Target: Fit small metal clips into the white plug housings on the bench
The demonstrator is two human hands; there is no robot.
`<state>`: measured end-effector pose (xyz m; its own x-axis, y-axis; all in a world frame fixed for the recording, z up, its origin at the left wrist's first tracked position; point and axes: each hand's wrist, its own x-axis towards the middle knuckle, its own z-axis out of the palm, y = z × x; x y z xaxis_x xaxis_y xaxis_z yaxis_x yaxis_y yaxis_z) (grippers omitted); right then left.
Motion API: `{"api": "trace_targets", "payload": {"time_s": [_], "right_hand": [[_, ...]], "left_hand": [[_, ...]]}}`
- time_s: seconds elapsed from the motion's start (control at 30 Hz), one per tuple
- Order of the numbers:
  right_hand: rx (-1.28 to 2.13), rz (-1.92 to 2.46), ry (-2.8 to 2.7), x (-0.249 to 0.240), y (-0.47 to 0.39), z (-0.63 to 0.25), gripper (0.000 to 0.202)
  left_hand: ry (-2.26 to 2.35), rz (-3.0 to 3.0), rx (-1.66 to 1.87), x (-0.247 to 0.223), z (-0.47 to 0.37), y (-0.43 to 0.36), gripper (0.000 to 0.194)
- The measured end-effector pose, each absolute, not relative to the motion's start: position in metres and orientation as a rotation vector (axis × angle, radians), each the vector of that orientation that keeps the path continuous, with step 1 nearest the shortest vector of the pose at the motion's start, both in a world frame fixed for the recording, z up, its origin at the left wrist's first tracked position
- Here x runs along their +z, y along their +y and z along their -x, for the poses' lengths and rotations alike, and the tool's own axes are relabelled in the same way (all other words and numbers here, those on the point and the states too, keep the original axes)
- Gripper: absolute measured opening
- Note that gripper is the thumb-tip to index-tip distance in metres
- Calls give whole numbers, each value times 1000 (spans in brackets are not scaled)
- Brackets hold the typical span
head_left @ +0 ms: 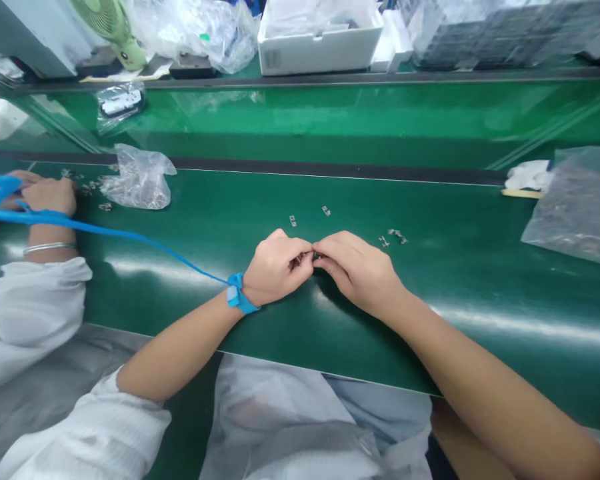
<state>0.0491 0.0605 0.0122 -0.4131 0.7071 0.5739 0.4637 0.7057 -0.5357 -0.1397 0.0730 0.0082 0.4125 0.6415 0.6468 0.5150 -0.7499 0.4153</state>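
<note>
Above the green tabletop [220, 213], my two hands meet fingertip to fingertip. My left hand [279, 267], with a blue strap [241, 293] at its wrist, is closed around small metal parts [301, 258]; only bits of them show between the fingers. My right hand [357, 270] pinches a small metal part [319, 255] at the point where the fingertips meet; its shape is mostly hidden. Just beyond the hands lie two flat metal pieces [293, 221]. A few more small metal parts [397, 235] rest to the right of my right hand.
At the left, a co-worker's hands [50, 195] are over scattered metal parts beside a clear plastic bag [143, 179]. A blue coiled cord [105, 232] crosses the table to my wrist. A larger bag [577, 207] lies at right. A shelf behind holds a white box [320, 50].
</note>
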Motion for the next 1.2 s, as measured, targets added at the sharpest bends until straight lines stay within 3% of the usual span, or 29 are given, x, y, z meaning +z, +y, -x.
{"api": "trace_targets", "payload": {"time_s": [0.13, 0.23, 0.37, 0.5, 0.63, 0.8, 0.9, 1.0, 1.1, 1.2], "right_hand": [[162, 859, -2145, 13, 60, -51, 19], [273, 890, -2084, 17, 61, -49, 19], [1102, 1075, -1656, 25, 61, -46, 13], [2014, 962, -959, 32, 61, -47, 24], [2259, 885, -612, 37, 59, -48, 21], [2223, 850, -568, 41, 54, -43, 16], [2013, 879, -780, 38, 51, -41, 11], [1525, 968, -1295, 31, 49, -41, 10], [815, 987, -1814, 24, 52, -46, 7], [355, 865, -2009, 23, 58, -52, 15]], "left_hand": [[1002, -2422, 1197, 10, 139, 72, 11], [972, -2401, 1199, 10, 139, 73, 11], [931, -2406, 1198, 12, 139, 74, 10], [779, -2645, 1271, 10, 142, 79, 11], [637, -2985, 1375, 9, 145, 85, 16], [655, -3024, 1431, 8, 146, 87, 18], [778, -2900, 1424, 6, 144, 85, 11], [873, -2697, 1346, 6, 142, 81, 6], [881, -2398, 1217, 9, 141, 76, 6], [766, -2024, 1017, 14, 141, 73, 9]]}}
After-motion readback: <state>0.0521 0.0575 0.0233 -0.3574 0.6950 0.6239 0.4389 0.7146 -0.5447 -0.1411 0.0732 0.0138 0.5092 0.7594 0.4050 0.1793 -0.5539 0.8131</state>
